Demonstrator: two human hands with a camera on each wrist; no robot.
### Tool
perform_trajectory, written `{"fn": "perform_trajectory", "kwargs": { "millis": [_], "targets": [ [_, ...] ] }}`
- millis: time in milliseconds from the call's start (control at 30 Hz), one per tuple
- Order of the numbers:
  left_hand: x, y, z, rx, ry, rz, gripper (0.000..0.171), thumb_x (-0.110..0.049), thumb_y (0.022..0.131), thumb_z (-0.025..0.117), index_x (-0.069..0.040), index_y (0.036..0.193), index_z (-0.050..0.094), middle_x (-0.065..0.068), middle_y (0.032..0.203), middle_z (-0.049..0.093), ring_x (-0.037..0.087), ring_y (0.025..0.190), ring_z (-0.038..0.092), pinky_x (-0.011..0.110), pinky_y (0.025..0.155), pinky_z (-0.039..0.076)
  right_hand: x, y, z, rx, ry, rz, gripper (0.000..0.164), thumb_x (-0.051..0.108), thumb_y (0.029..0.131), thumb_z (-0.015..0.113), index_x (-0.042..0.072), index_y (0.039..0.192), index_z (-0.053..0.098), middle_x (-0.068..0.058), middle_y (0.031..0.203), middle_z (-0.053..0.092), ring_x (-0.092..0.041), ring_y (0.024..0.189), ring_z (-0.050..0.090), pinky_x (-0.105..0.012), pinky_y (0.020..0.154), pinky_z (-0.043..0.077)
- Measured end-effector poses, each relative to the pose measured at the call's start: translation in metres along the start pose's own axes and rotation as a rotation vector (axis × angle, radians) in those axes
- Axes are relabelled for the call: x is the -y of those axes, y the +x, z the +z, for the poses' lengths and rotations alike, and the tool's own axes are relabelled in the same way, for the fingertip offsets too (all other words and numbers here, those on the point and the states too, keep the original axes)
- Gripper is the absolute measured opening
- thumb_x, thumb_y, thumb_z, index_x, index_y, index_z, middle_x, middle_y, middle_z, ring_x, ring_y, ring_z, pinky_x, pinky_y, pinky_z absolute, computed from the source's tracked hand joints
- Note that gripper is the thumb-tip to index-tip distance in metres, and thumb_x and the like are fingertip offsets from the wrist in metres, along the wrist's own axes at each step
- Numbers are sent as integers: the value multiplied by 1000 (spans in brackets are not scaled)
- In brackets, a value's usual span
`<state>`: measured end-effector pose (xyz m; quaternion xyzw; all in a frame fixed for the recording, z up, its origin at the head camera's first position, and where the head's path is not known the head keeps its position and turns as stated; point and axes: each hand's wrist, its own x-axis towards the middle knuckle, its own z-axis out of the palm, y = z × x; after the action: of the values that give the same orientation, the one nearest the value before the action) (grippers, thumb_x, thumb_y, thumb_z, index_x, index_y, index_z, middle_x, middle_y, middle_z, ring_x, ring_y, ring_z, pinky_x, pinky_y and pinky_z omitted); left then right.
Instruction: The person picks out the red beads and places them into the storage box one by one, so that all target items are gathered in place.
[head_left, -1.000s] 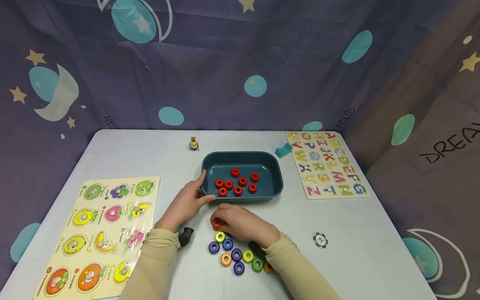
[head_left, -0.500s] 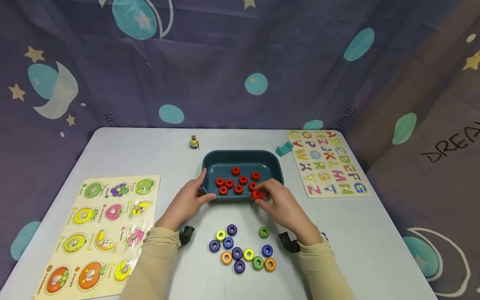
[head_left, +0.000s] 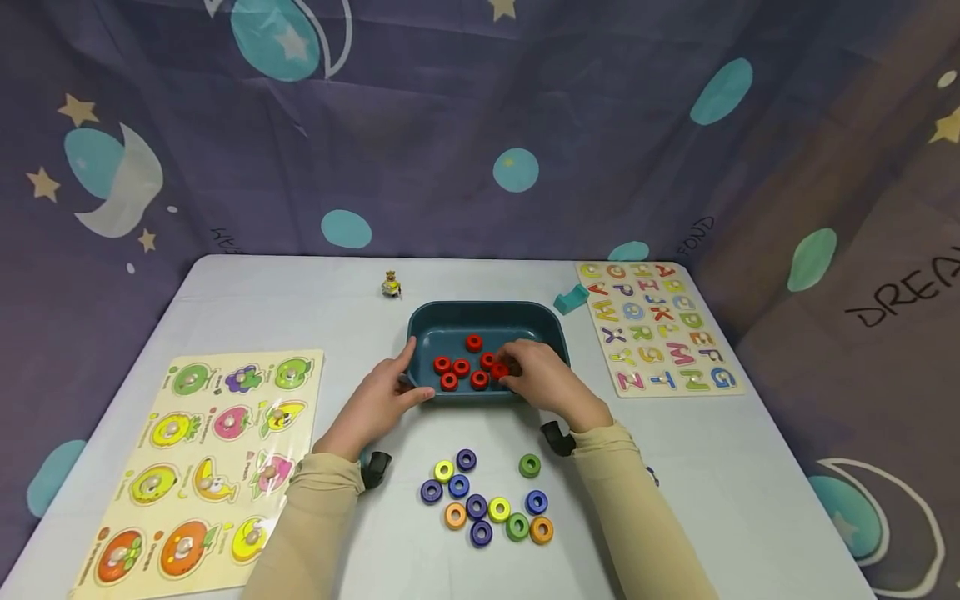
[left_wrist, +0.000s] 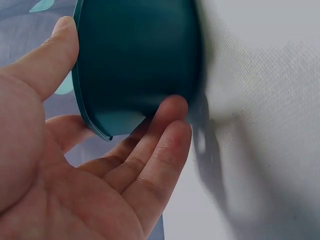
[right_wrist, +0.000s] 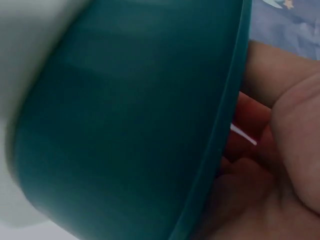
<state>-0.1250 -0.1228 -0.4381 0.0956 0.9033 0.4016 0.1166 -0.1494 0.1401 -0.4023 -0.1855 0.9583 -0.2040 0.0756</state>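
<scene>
A dark teal tray [head_left: 487,313] stands mid-table with several small red rings [head_left: 474,342] in it. My left hand [head_left: 375,408] holds the tray's near left corner. In the left wrist view the thumb lies at the tray's rim [left_wrist: 76,75] and the fingers reach along its outer wall. Reaching over the near right side, my right hand [head_left: 551,382] pinches a red ring [head_left: 499,372] low inside the tray, beside the others. The right wrist view shows mostly the tray wall [right_wrist: 130,115], which hides the fingertips.
Several blue, purple, yellow, green and orange rings [head_left: 476,506] lie in front of the tray. A fruit puzzle board [head_left: 311,400] lies left and a letter puzzle board [head_left: 660,333] at back right, beside a teal block [head_left: 572,299]. A small figurine [head_left: 391,284] stands behind.
My right hand has carried a red ring from the table up over the tray's near edge and down inside it. The left hand has kept its hold on the tray.
</scene>
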Motion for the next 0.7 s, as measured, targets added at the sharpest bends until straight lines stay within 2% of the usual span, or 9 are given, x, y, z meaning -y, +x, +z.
{"fn": "perform_trajectory", "kwargs": {
  "millis": [167, 300, 500, 700],
  "targets": [
    [-2, 2, 2, 10, -1, 10, 90, -42, 87, 68, -23, 156, 13, 14, 120, 54, 21, 101, 59, 42, 92, 46, -1, 0, -3, 64, -5, 25, 27, 12, 84, 73, 10, 110, 68, -4, 99, 66, -14, 83, 55, -30, 74, 49],
    [-3, 2, 3, 15, 7, 18, 90, -42, 88, 68, -22, 156, 13, 14, 120, 54, 21, 101, 59, 42, 92, 46, -1, -4, -6, 60, -1, 35, 26, 12, 86, 71, 9, 112, 68, -7, 103, 67, -15, 85, 57, -32, 76, 49],
    [-2, 2, 1, 15, 22, 15, 90, -43, 87, 67, -22, 156, 14, 14, 121, 54, 22, 102, 59, 42, 92, 46, -3, -15, -12, -27, 75, 61, 23, 14, 90, 68, 9, 112, 68, -6, 110, 67, -16, 86, 59, -33, 76, 50],
    [7, -1, -3, 17, 34, -1, 91, -48, 86, 67, -26, 156, 13, 11, 122, 55, 20, 103, 61, 41, 91, 48, -4, -37, -14, -137, 109, 92, 22, 17, 91, 67, 11, 112, 68, -2, 101, 64, -14, 82, 55, -30, 72, 47]
  ]
}}
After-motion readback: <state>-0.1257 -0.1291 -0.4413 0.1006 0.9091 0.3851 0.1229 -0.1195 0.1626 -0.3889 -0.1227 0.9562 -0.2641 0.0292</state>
